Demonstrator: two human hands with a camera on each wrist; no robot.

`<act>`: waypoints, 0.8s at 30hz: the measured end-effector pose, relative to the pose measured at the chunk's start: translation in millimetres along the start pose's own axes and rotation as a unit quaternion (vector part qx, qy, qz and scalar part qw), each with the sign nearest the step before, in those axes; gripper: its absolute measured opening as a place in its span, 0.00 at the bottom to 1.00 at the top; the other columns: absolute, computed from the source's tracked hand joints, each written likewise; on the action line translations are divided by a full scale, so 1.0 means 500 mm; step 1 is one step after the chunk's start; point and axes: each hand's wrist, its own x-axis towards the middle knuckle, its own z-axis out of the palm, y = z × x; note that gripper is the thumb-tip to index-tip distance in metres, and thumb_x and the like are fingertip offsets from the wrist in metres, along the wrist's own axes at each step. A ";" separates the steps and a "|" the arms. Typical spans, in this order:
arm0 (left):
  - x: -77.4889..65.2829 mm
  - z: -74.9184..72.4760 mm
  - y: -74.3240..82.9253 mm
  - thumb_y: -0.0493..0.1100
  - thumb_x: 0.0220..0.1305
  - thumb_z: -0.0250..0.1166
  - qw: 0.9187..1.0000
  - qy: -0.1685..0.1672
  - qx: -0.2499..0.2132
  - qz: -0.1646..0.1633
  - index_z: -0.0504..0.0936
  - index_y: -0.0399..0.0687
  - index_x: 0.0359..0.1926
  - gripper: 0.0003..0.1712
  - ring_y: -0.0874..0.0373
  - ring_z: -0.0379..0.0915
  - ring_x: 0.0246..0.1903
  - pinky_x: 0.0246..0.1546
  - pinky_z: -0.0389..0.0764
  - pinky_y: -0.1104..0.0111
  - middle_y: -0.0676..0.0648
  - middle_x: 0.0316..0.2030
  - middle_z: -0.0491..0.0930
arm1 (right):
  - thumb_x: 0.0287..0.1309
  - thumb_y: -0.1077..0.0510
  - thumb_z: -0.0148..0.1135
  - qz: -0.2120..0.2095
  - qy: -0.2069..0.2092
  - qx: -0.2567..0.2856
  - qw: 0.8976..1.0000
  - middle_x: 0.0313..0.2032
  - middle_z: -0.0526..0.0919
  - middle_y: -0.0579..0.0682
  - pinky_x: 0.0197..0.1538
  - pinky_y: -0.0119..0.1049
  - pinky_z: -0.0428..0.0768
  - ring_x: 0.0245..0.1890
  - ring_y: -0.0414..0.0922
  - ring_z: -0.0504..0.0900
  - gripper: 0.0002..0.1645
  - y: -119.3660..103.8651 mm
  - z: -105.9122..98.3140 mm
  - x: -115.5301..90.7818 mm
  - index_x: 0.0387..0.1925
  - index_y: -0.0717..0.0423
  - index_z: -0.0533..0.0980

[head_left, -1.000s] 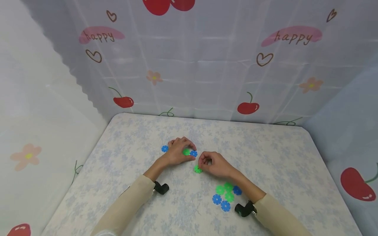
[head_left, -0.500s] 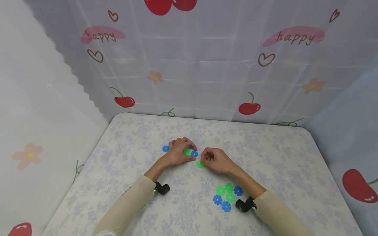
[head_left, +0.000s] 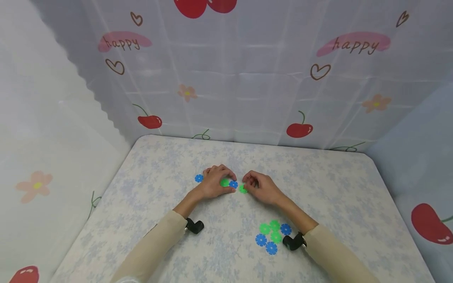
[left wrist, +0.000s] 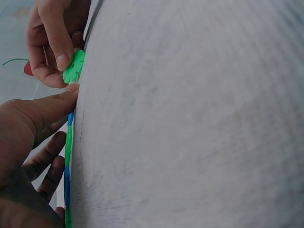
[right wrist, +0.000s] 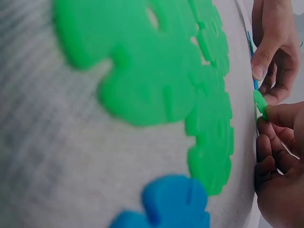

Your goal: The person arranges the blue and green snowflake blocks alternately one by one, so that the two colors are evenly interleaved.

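Observation:
A row of flat, notched plastic snowflake discs lies at the middle of the table. My left hand point(head_left: 213, 182) rests over it, thumb and index finger on either side of the blue snowflake disc point(head_left: 233, 184) at the right end. Beside that sits a green disc point(head_left: 225, 182), partly under the hand; another blue disc point(head_left: 199, 178) shows past the hand's left side. My right hand point(head_left: 262, 188) pinches a green snowflake disc point(head_left: 243, 189) between thumb and fingers, just right of the row. In the left wrist view this green disc point(left wrist: 74, 66) is tilted up, close to my left thumb tip.
Nearer me, by the right forearm, lies a loose cluster of green discs point(head_left: 264, 228) and blue discs point(head_left: 271, 248). The patterned table point(head_left: 159, 157) ends at a back edge against a printed curtain point(head_left: 247, 98). Each wrist wears a black camera point(head_left: 195, 226).
My right hand has carried the green disc away from me and slightly right, up to the level of the row's right end. My left hand has stayed in place.

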 end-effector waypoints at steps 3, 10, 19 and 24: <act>0.001 0.001 -0.001 0.57 0.67 0.77 1.000 0.002 -0.001 0.002 0.86 0.65 0.53 0.17 0.49 0.68 0.60 0.72 0.50 0.35 0.52 0.61 0.78 | 0.76 0.57 0.64 0.002 0.000 -0.009 1.000 0.37 0.87 0.48 0.42 0.33 0.79 0.33 0.39 0.81 0.07 0.002 0.000 0.005 0.49 0.54 0.83; 0.001 0.002 -0.004 0.58 0.67 0.77 1.000 0.002 -0.006 0.009 0.86 0.65 0.53 0.17 0.49 0.68 0.59 0.71 0.50 0.35 0.52 0.61 0.78 | 0.75 0.57 0.65 0.002 0.008 -0.036 0.999 0.34 0.85 0.47 0.41 0.33 0.78 0.32 0.39 0.79 0.04 0.008 0.002 0.014 0.46 0.52 0.83; 0.002 0.004 -0.006 0.57 0.67 0.77 1.000 0.004 -0.007 0.014 0.86 0.65 0.53 0.16 0.48 0.68 0.57 0.69 0.50 0.35 0.52 0.60 0.78 | 0.71 0.56 0.70 -0.006 0.001 -0.040 0.999 0.33 0.83 0.47 0.39 0.33 0.76 0.29 0.39 0.77 0.08 0.007 0.002 0.012 0.46 0.54 0.82; 0.002 0.003 -0.005 0.57 0.68 0.76 1.000 0.001 -0.004 0.007 0.86 0.64 0.54 0.17 0.49 0.68 0.58 0.69 0.50 0.36 0.51 0.61 0.77 | 0.64 0.55 0.77 -0.012 -0.008 -0.040 0.999 0.34 0.81 0.47 0.40 0.33 0.75 0.30 0.40 0.74 0.16 0.004 0.003 0.010 0.49 0.54 0.82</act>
